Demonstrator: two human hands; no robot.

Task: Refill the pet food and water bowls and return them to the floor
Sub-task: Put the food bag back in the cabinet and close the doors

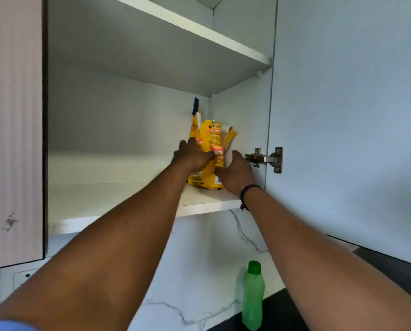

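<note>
Head: hands (192,155) (both) gripping yellow bag (211,144).

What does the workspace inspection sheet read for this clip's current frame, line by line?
Surface: lower cupboard shelf, white, bare on its left part.
Job's things: yellow bag standing upright at the shelf's right back corner; bowls not in view.
Clutter: green bottle, capped, upright on the dark counter below.
Grippers: left hand and right hand both pressed on the bag's sides; firm grip unclear.
Cables: nothing seen.
Surroundings: open cupboard door on the right with a metal hinge; marbled wall below the cupboard.
</note>
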